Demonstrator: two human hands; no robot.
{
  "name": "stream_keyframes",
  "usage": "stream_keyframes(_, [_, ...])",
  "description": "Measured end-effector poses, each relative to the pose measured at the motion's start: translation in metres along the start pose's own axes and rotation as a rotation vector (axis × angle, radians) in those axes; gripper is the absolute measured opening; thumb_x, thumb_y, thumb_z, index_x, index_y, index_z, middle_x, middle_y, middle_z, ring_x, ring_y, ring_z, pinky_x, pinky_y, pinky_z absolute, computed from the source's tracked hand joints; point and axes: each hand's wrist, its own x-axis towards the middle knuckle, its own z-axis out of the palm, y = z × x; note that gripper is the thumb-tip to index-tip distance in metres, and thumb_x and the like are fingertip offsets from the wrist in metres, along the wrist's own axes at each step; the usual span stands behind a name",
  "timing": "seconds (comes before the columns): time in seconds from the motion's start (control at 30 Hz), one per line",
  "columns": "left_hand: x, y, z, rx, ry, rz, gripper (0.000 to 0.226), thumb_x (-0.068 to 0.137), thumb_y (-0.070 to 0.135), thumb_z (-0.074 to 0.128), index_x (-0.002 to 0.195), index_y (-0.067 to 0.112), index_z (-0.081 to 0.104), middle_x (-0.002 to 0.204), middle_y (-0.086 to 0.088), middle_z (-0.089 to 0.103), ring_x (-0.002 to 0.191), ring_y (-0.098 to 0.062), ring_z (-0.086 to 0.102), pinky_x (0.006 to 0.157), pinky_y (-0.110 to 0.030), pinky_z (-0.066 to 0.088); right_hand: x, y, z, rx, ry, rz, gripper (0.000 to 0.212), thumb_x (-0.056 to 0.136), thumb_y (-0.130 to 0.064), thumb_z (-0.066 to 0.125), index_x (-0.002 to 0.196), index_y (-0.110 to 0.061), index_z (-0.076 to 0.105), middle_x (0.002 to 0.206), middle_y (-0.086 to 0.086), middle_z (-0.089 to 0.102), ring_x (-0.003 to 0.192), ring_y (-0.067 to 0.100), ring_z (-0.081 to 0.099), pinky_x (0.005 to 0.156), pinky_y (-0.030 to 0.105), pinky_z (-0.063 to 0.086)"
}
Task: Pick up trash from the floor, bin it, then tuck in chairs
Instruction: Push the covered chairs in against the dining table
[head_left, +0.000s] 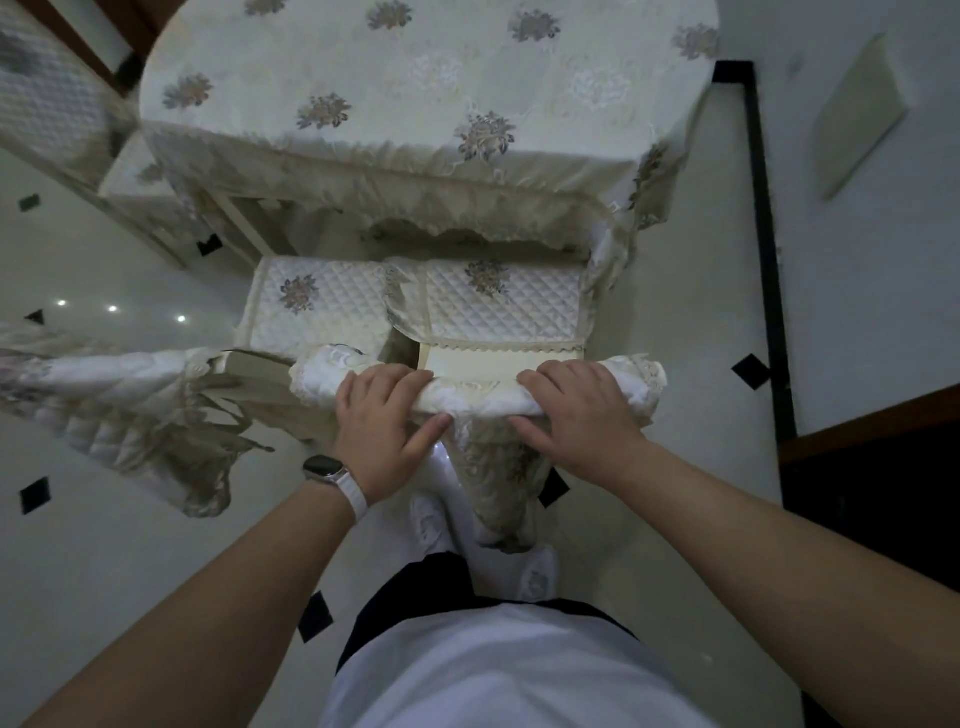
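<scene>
A cream chair (478, 392) with a lace-covered backrest and a quilted seat cushion (501, 306) stands right in front of me, its seat partly under the table (415, 93). My left hand (387, 415) grips the top of the backrest on its left half. My right hand (576, 415) grips the same top rail on its right half. Both hands wrap fingers over the rail, thumbs on the near side. A second chair (317, 306) with the same quilted cushion stands directly to the left, its backrest (119, 379) angled away. No trash shows on the floor.
The table wears a cream floral cloth with a frilled hem. Another covered chair (47, 98) stands at the far left. A white wall with a black skirting strip (763, 249) runs along the right. Glossy white floor tiles (104, 545) with small black diamonds surround me.
</scene>
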Motion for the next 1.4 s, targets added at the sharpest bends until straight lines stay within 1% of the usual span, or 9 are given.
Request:
stream_keyframes(0.2, [0.011, -0.008, 0.007, -0.020, 0.047, 0.084, 0.058, 0.091, 0.067, 0.035, 0.113, 0.021, 0.061, 0.108, -0.003, 0.058, 0.107, -0.023, 0.047, 0.100, -0.060, 0.032, 0.006, 0.015, 0.007, 0.027, 0.098, -0.086, 0.043, 0.089, -0.051, 0.055, 0.098, -0.012, 0.069, 0.084, 0.006, 0.061, 0.071, 0.027, 0.057, 0.063, 0.037, 0.045])
stream_keyframes(0.37, [0.025, -0.017, 0.004, -0.037, 0.075, 0.109, 0.060, 0.091, 0.068, 0.035, 0.110, 0.019, 0.064, 0.105, -0.003, 0.059, 0.104, -0.022, 0.047, 0.097, -0.060, 0.035, 0.022, 0.017, 0.009, 0.036, 0.144, -0.112, 0.041, 0.087, -0.050, 0.060, 0.094, -0.011, 0.070, 0.081, 0.006, 0.061, 0.067, 0.027, 0.056, 0.058, 0.035, 0.043])
stream_keyframes(0.53, [0.069, -0.023, -0.006, -0.072, 0.112, 0.111, 0.050, 0.086, 0.061, 0.048, 0.109, 0.020, 0.065, 0.104, -0.001, 0.060, 0.104, -0.021, 0.047, 0.097, -0.057, 0.035, 0.058, 0.027, 0.002, 0.024, 0.186, -0.053, 0.046, 0.091, -0.052, 0.052, 0.096, -0.010, 0.071, 0.082, 0.006, 0.062, 0.070, 0.027, 0.057, 0.062, 0.033, 0.041])
stream_keyframes(0.67, [0.105, -0.028, -0.011, -0.091, 0.108, 0.138, 0.049, 0.086, 0.060, 0.049, 0.110, 0.021, 0.064, 0.105, -0.001, 0.059, 0.103, -0.020, 0.047, 0.095, -0.053, 0.037, 0.086, 0.041, -0.002, 0.014, 0.172, -0.029, 0.052, 0.093, -0.056, 0.047, 0.099, -0.010, 0.070, 0.084, 0.007, 0.063, 0.072, 0.028, 0.058, 0.063, 0.035, 0.044])
stream_keyframes(0.83, [0.132, -0.053, -0.009, -0.051, 0.056, 0.138, 0.058, 0.082, 0.068, 0.047, 0.110, 0.020, 0.065, 0.108, -0.001, 0.061, 0.105, -0.019, 0.046, 0.099, -0.054, 0.034, 0.104, 0.049, 0.009, -0.048, 0.137, -0.029, 0.048, 0.090, -0.053, 0.051, 0.098, -0.009, 0.070, 0.085, 0.009, 0.063, 0.072, 0.030, 0.058, 0.059, 0.035, 0.045])
stream_keyframes(0.97, [0.153, -0.069, -0.001, -0.100, 0.081, 0.145, 0.071, 0.083, 0.078, 0.035, 0.102, 0.018, 0.068, 0.098, 0.000, 0.062, 0.099, -0.018, 0.048, 0.098, -0.056, 0.033, 0.120, 0.054, 0.020, -0.050, 0.126, -0.003, 0.056, 0.096, -0.056, 0.041, 0.099, -0.009, 0.070, 0.083, 0.009, 0.063, 0.071, 0.030, 0.058, 0.060, 0.034, 0.043])
stream_keyframes(1.13, [0.193, -0.082, 0.001, -0.131, 0.089, 0.171, 0.074, 0.083, 0.081, 0.032, 0.100, 0.019, 0.070, 0.095, 0.000, 0.064, 0.096, -0.021, 0.053, 0.098, -0.047, 0.030, 0.151, 0.063, 0.021, -0.086, 0.125, 0.037, 0.047, 0.088, -0.052, 0.053, 0.099, -0.009, 0.070, 0.086, 0.008, 0.063, 0.074, 0.028, 0.058, 0.061, 0.034, 0.045])
stream_keyframes(1.23, [0.212, -0.091, 0.002, -0.134, 0.100, 0.206, 0.072, 0.083, 0.080, 0.034, 0.098, 0.019, 0.069, 0.094, 0.000, 0.063, 0.093, -0.023, 0.056, 0.095, -0.041, 0.028, 0.165, 0.067, 0.027, -0.086, 0.108, 0.065, 0.047, 0.088, -0.052, 0.053, 0.100, -0.009, 0.069, 0.087, 0.008, 0.063, 0.074, 0.030, 0.060, 0.062, 0.035, 0.047])
stream_keyframes(1.4, [0.243, -0.102, 0.006, -0.109, 0.110, 0.268, 0.066, 0.085, 0.077, 0.037, 0.095, 0.020, 0.068, 0.088, 0.001, 0.061, 0.087, -0.023, 0.057, 0.090, -0.038, 0.028, 0.185, 0.076, 0.036, -0.103, 0.067, 0.115, 0.048, 0.089, -0.051, 0.052, 0.101, -0.008, 0.068, 0.091, 0.011, 0.064, 0.076, 0.032, 0.061, 0.063, 0.038, 0.049])
